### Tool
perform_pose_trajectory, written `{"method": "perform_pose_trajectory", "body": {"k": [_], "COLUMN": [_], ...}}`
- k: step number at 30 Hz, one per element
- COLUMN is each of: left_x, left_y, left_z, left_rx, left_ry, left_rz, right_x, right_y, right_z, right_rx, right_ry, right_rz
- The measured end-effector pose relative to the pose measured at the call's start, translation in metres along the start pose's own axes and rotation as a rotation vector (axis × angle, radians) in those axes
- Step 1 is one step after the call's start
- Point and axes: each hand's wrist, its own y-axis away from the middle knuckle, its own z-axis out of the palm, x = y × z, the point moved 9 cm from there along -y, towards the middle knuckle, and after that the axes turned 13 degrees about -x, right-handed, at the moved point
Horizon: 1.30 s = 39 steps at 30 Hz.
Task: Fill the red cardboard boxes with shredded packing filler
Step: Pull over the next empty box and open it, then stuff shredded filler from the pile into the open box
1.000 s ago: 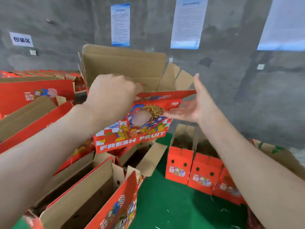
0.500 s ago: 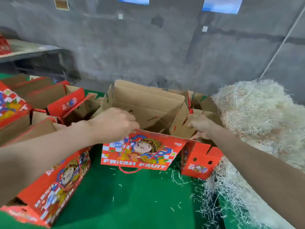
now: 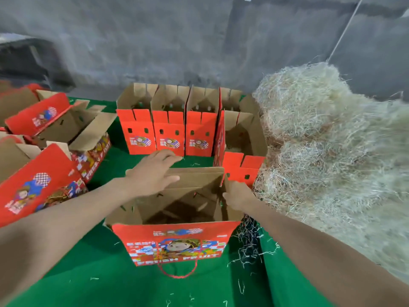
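On the left of the green table (image 3: 110, 273), tipped red boxes (image 3: 39, 189) lie with flaps open. At centre, the left hand (image 3: 152, 173) rests straight, slightly spread fingers on the far flap of the near open box (image 3: 177, 242). Beyond stands a row of upright boxes (image 3: 169, 134). The right hand (image 3: 239, 194) touches the open box's right flap, fingers hidden. On the right, shredded filler (image 3: 327, 140) lies heaped.

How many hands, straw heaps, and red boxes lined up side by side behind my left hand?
Hands: 2, left hand and right hand
Straw heaps: 1
Red boxes in that line: 3
Total: 6
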Motion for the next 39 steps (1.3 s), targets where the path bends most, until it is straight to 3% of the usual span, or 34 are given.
{"method": "perform_pose_trajectory", "body": {"k": [2,5,7,11,14,17,20,23,28,30,34,37,39], "left_x": [-0.005,-0.009,0.004,0.029,0.043,0.071,0.12,0.175,0.244,0.272,0.326,0.354,0.365], "left_y": [-0.017,-0.032,-0.038,-0.053,-0.055,-0.063,-0.081,-0.098,-0.129,-0.142,-0.164,-0.183,-0.196], "left_z": [0.009,0.037,0.05,0.058,0.065,0.065,0.044,0.012,-0.025,-0.028,-0.025,-0.021,-0.019], "left_rx": [-0.08,-0.265,-0.31,-0.446,-0.603,-0.581,-0.417,-0.206,-0.072,-0.101,-0.163,-0.189,-0.218], "left_ry": [-0.099,0.004,0.046,-0.044,-0.09,-0.059,0.163,0.307,0.728,0.842,0.943,0.951,0.995], "left_rz": [-0.12,-0.188,-0.122,0.006,0.083,0.135,0.203,0.313,0.325,0.342,0.364,0.353,0.339], "right_x": [0.003,0.019,0.034,0.061,0.073,0.081,0.098,0.122,0.184,0.22,0.288,0.322,0.338], "right_y": [0.003,0.017,0.031,0.054,0.068,0.077,0.082,0.077,0.093,0.109,0.122,0.115,0.109], "right_z": [0.0,-0.003,0.005,0.026,0.021,0.027,0.018,-0.015,-0.122,-0.148,-0.169,-0.166,-0.176], "right_rx": [-0.016,-0.053,-0.112,-0.395,-0.438,-0.518,-0.539,-0.423,0.323,0.494,0.507,0.342,0.349], "right_ry": [0.024,-0.057,-0.078,-0.116,-0.239,-0.209,-0.411,-0.479,-0.209,-0.268,-0.248,0.126,0.344], "right_rz": [0.003,0.004,0.017,0.051,0.068,0.037,0.069,0.071,0.077,0.105,0.209,0.378,0.434]}}
